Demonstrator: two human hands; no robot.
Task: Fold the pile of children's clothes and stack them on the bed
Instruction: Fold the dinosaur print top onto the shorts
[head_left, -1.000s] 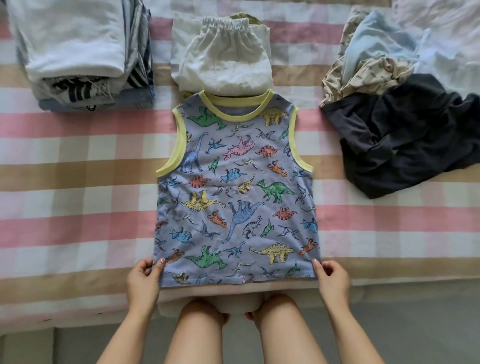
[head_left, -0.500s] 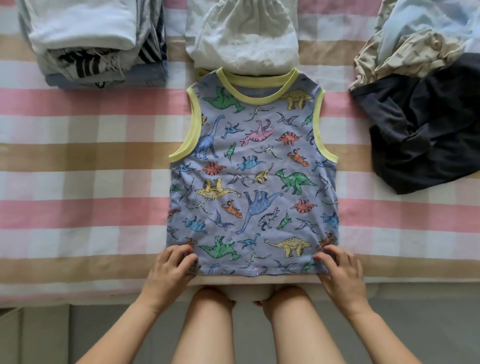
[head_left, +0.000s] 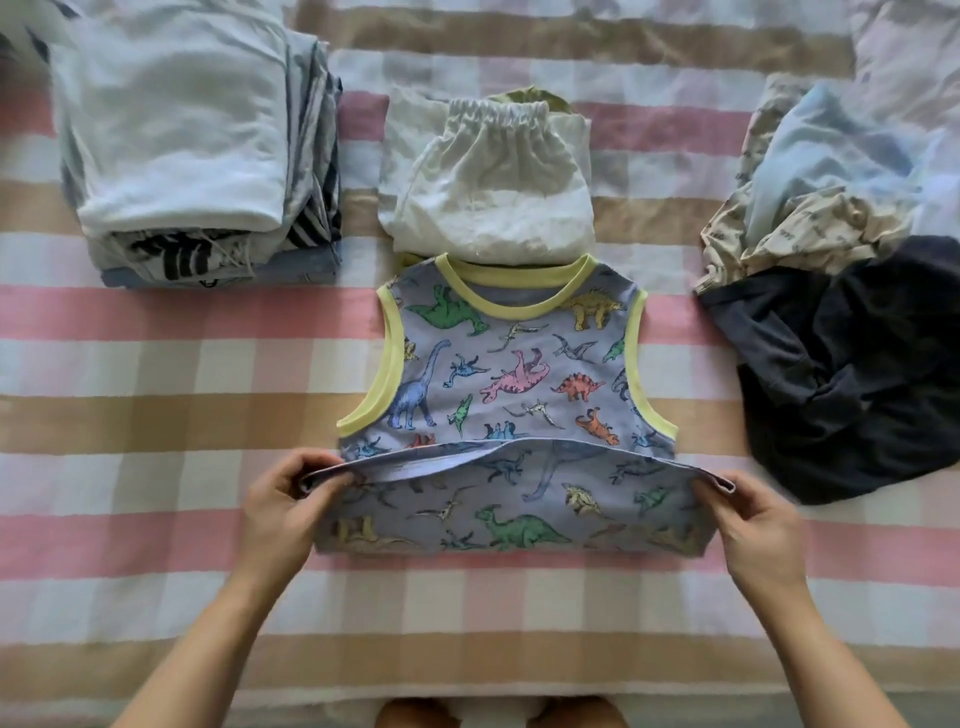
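Observation:
A sleeveless blue dinosaur top (head_left: 511, 374) with yellow trim lies flat on the checked bed cover (head_left: 156, 374). Its lower part is lifted and folded up towards the collar, the hem reaching about halfway up. My left hand (head_left: 283, 501) pinches the hem's left corner and my right hand (head_left: 750, 519) pinches the right corner. Behind the top sit folded white shorts (head_left: 488, 182) with an elastic waist. A stack of folded clothes (head_left: 192, 145) stands at the back left. An unfolded pile (head_left: 841, 270) of dark, beige and pale blue garments lies on the right.
The bed's front edge (head_left: 467, 696) runs along the bottom of the view, with my knees just below it. Bare checked cover shows left of the top and between it and both piles.
Both hands took hold of the hem corners at the bed's near edge and lifted the hem away from me, folding the lower part over the top. The camera view shifted down.

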